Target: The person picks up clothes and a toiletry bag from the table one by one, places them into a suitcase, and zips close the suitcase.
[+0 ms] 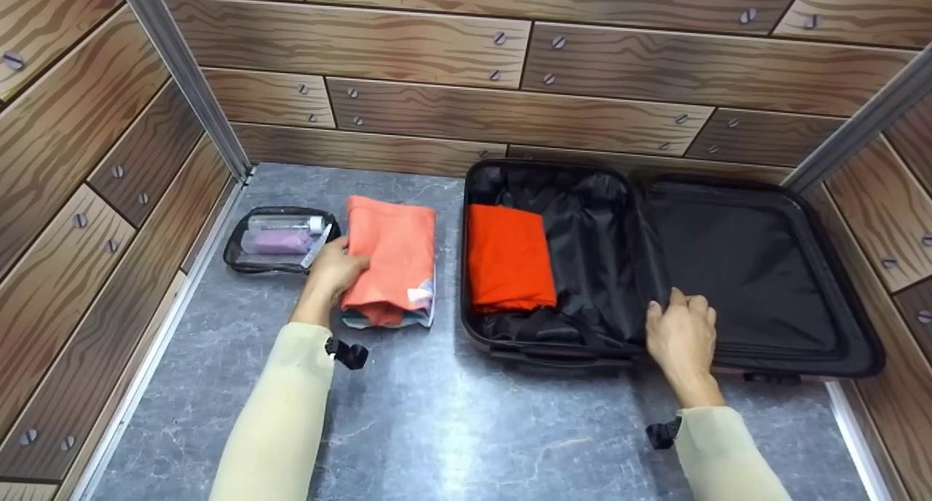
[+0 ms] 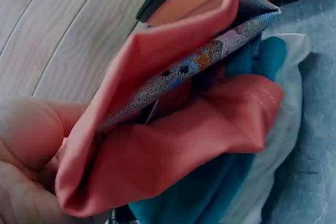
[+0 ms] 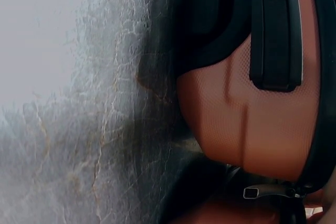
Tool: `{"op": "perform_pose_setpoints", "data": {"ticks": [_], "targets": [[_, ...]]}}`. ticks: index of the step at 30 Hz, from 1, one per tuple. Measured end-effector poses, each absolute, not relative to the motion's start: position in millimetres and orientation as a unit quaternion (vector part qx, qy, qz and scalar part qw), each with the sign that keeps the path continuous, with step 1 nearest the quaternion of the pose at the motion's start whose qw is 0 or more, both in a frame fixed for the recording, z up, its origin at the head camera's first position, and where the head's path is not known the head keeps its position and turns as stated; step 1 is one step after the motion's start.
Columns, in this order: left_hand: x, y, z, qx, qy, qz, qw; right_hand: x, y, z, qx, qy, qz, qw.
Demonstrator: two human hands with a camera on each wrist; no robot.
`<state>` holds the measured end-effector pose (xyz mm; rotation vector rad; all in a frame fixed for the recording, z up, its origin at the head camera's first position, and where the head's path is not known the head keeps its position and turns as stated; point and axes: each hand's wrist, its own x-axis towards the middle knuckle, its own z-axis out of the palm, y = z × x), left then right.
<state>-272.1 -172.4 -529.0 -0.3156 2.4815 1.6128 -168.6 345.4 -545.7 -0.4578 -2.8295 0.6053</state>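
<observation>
My left hand (image 1: 337, 269) grips the left edge of a folded coral shirt (image 1: 389, 242), thumb on top. In the left wrist view, its folds show a patterned print (image 2: 194, 61). Teal cloth (image 2: 199, 187) and white cloth (image 2: 286, 103) lie beneath it. My right hand (image 1: 683, 341) holds the front of the open suitcase (image 1: 582, 352) near the hinge, fingers bent over the rim. In the right wrist view, the suitcase's orange shell (image 3: 252, 129) shows beside a black handle (image 3: 276, 40), with most of the hand out of sight. Folded bright orange-red cloth (image 1: 510, 257) lies in the suitcase's left half.
Left of the coral shirt lies a clear, black-edged pouch (image 1: 244, 261) with a white-capped bottle (image 1: 280, 224) and a purple item (image 1: 280, 242). The suitcase lid (image 1: 750, 268) lies flat near the right wall. Wood-print walls (image 1: 437, 57) enclose the grey marbled floor (image 1: 466, 435).
</observation>
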Motion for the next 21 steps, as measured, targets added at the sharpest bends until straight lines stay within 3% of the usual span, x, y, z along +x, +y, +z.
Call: {"op": "perform_pose_setpoints", "data": {"ticks": [9, 21], "targets": [[-271.8, -167.4, -523.1, -0.077, 0.85, 0.516, 0.08, -169.0, 345.1, -544.9, -0.156, -0.96, 0.205, 0.108], [-263.9, -133.1, -459.6, -0.039, 0.93, 0.364, 0.041, -169.0, 346.3, -546.3, -0.153, -0.961, 0.203, 0.111]]}}
